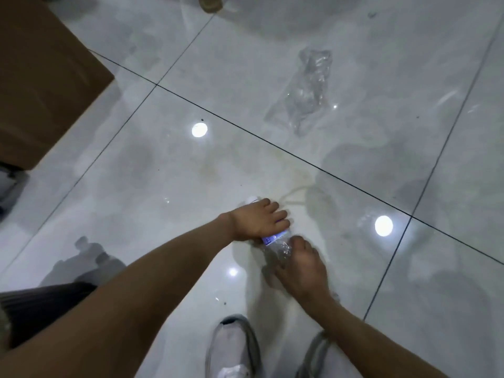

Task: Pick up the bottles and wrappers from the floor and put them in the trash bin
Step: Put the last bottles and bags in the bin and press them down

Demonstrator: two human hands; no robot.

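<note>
A clear plastic bottle (pixel 276 245) with a blue-and-white label lies on the glossy white tile floor, its white cap end poking out past my left hand. My left hand (pixel 259 221) is wrapped over the bottle's upper half. My right hand (pixel 302 266) rests on the bottle's crumpled lower end, fingers curled against it. Farther off, up and to the right, a clear plastic wrapper (pixel 305 91) lies flat on the tiles. No trash bin is in view.
A brown cardboard box (pixel 41 72) stands at the upper left. My grey-white shoes (pixel 234 347) are at the bottom centre. A dark object sits at the far left edge. Ceiling lights glare off the tiles.
</note>
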